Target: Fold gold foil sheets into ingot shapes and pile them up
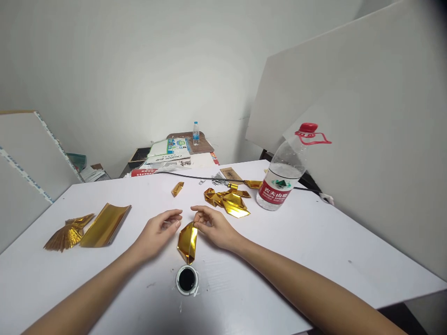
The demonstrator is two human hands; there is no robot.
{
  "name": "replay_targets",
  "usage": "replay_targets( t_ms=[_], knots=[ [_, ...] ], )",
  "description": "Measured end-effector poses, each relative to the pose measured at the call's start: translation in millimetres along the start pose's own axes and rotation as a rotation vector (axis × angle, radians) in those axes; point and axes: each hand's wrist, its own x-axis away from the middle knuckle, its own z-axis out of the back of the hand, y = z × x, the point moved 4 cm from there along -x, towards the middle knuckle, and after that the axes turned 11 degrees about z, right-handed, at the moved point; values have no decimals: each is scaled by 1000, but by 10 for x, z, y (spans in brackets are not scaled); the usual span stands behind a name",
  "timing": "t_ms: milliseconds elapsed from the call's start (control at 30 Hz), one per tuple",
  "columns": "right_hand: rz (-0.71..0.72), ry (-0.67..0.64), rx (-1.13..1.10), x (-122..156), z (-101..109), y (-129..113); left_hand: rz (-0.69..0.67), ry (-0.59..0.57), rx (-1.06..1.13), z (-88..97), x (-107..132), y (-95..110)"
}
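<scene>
A folded piece of shiny gold paper (186,244) stands tilted in front of me, between my hands. My right hand (213,226) has its thumb and fingers at the paper's upper right corner and grips it there. On the other side, my left hand (155,235) holds nothing; its fingers are curved and the thumb is apart from them, close to the paper's left edge. Just below the paper is a small round white container with dark content (187,280).
Left lie a stack of gold sheets (106,225) and a fanned gold bundle (68,236). Several folded gold pieces (233,204) lie beyond my right hand, beside a large red-capped water bottle (279,181). A small gold piece (178,189) and a black cable (188,176) are farther back.
</scene>
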Motion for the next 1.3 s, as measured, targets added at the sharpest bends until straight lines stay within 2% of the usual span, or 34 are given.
replay_targets(
  t_ms=[67,133,233,300,367,533,667,1000,1200,1300],
  knots=[
    [27,4,-20,-19,-28,-104,199,-202,172,-87,-98,-40],
    [-1,33,-39,-46,-43,-140,314,-309,290,-176,-142,-39],
    [-154,76,-114,-94,-75,-50,336,-192,396,-220,-169,-23],
    [-241,42,-161,-123,-133,48,333,-97,448,-232,-162,-41],
    [-268,12,-155,-138,-193,130,341,-53,470,-249,-145,-81],
    [-241,75,-130,-71,-273,224,329,17,415,-276,-122,-159],
    [-188,84,-66,-4,-267,189,341,3,434,-297,-133,-192],
    [77,41,127,0,-169,-23,349,-196,589,-281,-131,-275],
    [-21,25,18,-1,-158,73,331,-152,531,-286,-127,-243],
    [-19,9,-17,-18,-141,103,318,-124,518,-277,-119,-224]
  ],
)
